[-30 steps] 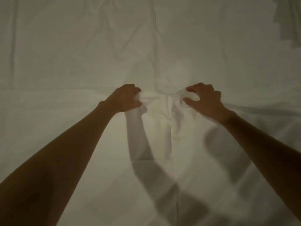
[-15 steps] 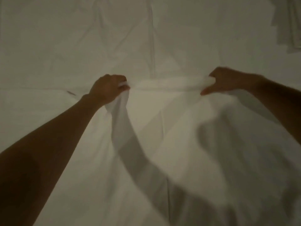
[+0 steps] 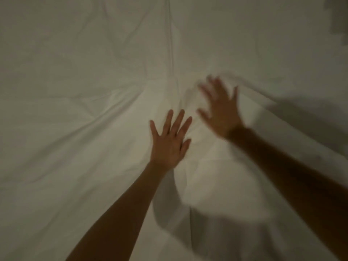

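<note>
A large white sheet fills almost the whole view, spread out with creases running toward the middle and a long fold line going up from the centre. My left hand lies flat on the sheet just below the middle, fingers straight and spread. To its right and a little farther away is my right hand, fingers spread too and blurred by motion, on or just above a raised wrinkle of the sheet. Neither hand holds any cloth.
A dark grey patch shows at the top right corner beyond the sheet's edge. Shadows of my arms fall across the lower right of the sheet.
Both hands have let go of the bunched fold they were gripping and pulling apart. They now lie open and closer together on the sheet, and the lifted fold has dropped.
</note>
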Motion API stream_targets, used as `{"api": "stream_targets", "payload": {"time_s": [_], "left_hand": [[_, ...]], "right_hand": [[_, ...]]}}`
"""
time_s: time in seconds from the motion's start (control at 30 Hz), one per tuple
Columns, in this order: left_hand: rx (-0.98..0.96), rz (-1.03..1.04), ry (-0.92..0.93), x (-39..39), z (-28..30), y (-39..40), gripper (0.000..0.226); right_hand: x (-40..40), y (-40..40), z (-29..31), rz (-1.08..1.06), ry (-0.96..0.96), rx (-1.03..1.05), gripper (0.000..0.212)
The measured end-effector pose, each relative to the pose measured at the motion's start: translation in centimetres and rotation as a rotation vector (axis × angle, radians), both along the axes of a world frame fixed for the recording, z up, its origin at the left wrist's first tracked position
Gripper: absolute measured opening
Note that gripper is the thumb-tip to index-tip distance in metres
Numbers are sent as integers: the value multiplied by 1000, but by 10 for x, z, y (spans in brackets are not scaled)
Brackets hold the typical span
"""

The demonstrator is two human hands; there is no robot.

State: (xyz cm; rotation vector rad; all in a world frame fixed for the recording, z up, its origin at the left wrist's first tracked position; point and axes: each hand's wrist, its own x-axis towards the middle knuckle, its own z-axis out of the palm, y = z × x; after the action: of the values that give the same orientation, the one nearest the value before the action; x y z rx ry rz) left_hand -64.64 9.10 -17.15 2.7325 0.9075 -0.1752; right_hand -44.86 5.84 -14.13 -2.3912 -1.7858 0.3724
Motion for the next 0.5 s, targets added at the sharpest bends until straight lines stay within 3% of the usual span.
{"api": "stream_targets", "payload": {"time_s": [0.2, 0.33, 0.5], "left_hand": [[42, -63, 99, -22, -3, 32, 59], [33, 44, 172, -44, 7, -13, 66], [-21, 11, 285, -104, 27, -87, 69]], "right_hand": [[-102, -88, -23, 156, -65, -143, 64], [-126, -148, -14, 272, -76, -206, 69], [-156, -207, -4, 247, -58, -230, 69]]}}
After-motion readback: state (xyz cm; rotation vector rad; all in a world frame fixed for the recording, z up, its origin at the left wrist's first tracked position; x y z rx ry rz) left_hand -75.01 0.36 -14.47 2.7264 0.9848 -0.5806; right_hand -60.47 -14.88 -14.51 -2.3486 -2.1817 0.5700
